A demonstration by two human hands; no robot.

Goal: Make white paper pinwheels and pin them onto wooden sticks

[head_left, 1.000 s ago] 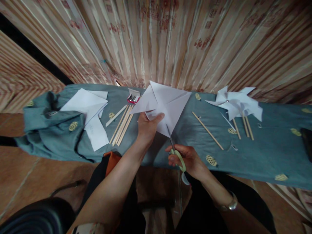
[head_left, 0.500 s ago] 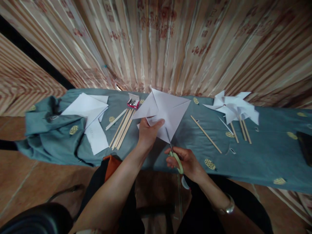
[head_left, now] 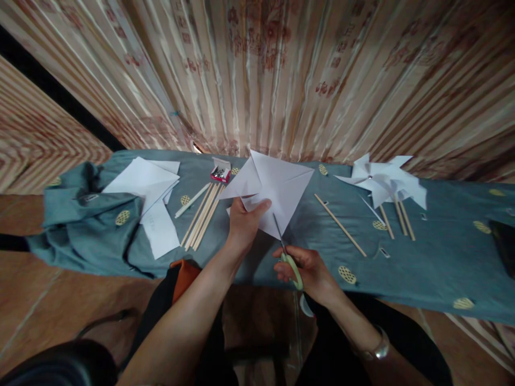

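Observation:
A white paper square [head_left: 281, 185] with slits running in from its corners is gripped at its lower left by my left hand [head_left: 244, 222], thumb on top and fingers underneath. My right hand [head_left: 303, 268] holds a pair of scissors [head_left: 293, 268] with pale green handles. Their blades lie at the paper's lower corner, pointing up toward its middle. Just left of the paper are several wooden sticks [head_left: 203, 217], a white pen-like stick [head_left: 192, 200] and a small red and white box [head_left: 221, 170] of metal pins.
Finished paper pinwheels [head_left: 380, 179] on sticks lie at the right, near a single wooden stick [head_left: 340, 225]. White paper sheets [head_left: 140, 179] are piled at the left on the green cloth [head_left: 257, 271]. A patterned curtain [head_left: 257, 80] hangs behind; a dark object [head_left: 502, 246] sits at the right edge.
The view has shifted slightly. Both hands, the paper and the scissors stay in nearly the same places, with the blades still at the lower corner.

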